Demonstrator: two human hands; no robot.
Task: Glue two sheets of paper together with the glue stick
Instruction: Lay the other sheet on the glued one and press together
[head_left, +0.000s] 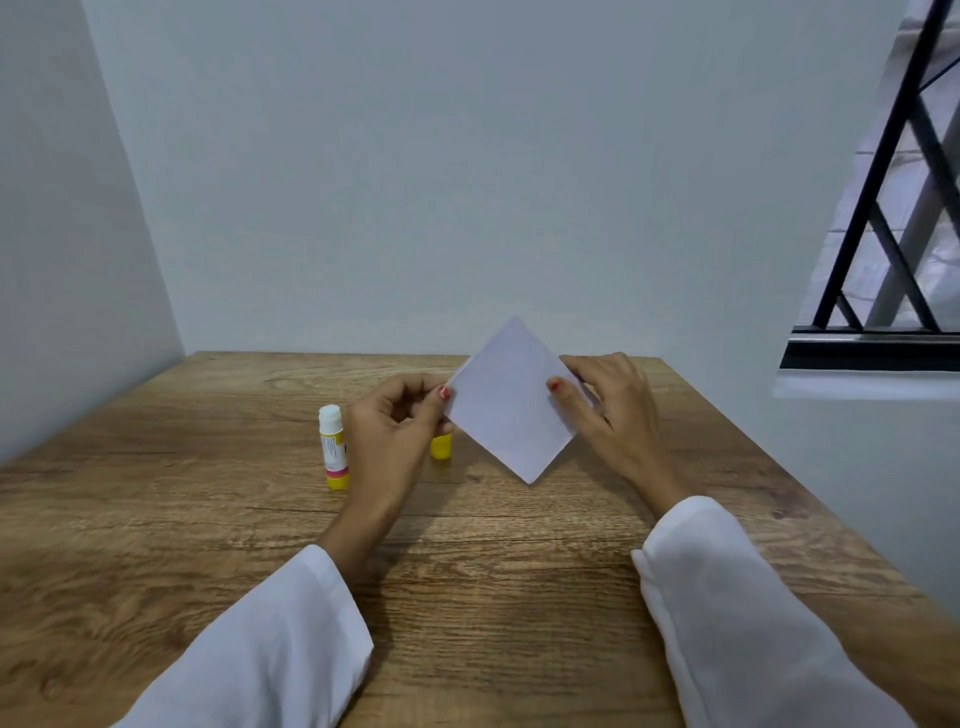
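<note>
A square of white paper (511, 400) is held above the wooden table (208, 519), turned like a diamond. My left hand (395, 421) pinches its left corner between thumb and fingers. My right hand (605, 400) pinches its right corner, thumb on the front. I cannot tell whether it is one sheet or two pressed together. The glue stick (332, 447) stands upright and uncapped on the table, left of my left hand. Its yellow cap (441, 447) stands just behind my left hand, partly hidden.
White walls close the table on the left and at the back. A window with a black metal grille (893, 208) is at the upper right. The table's right edge runs diagonally past my right sleeve (727, 597).
</note>
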